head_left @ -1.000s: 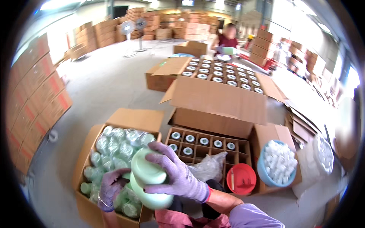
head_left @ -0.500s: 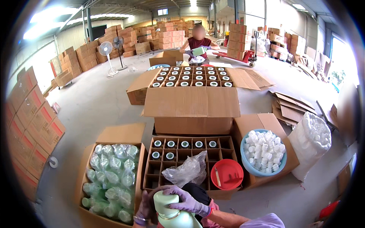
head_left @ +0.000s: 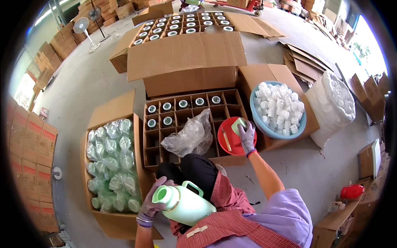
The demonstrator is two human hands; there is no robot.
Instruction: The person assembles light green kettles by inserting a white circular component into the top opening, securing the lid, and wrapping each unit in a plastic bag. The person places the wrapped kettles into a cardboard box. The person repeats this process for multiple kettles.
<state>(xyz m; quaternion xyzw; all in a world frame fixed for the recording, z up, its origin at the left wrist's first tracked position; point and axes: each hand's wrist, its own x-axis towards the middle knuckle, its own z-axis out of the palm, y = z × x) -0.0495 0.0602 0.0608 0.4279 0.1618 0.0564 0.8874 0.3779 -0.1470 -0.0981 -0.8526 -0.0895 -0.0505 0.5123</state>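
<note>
My gloved left hand (head_left: 152, 201) grips a pale green thermos jug (head_left: 191, 206) near its neck. The jug lies tilted across my lap with its mouth uncovered and its handle upward. Over a red basin (head_left: 238, 145), my gloved right hand (head_left: 247, 139) holds the jug's pale green cup lid (head_left: 236, 125). A thin light-coloured stick (head_left: 226, 140) lies in the basin, which rests on a divided carton (head_left: 151, 139). Several white-topped bottles (head_left: 183, 104) stand in that carton's far compartments. A crumpled clear plastic bag (head_left: 191, 134) lies over its middle.
At the left is a carton of plastic-wrapped green jugs (head_left: 111, 159). A blue basin (head_left: 253, 110) of white caps sits on a box at the right, beside a white sack (head_left: 331, 109). Farther off stands another full divided carton (head_left: 186, 49). Flattened cardboard (head_left: 304, 62) lies on the floor.
The cup lid has come off the jug, and my right hand has carried it right to the red basin. My left hand still holds the jug, now tilted. The view has tipped downward.
</note>
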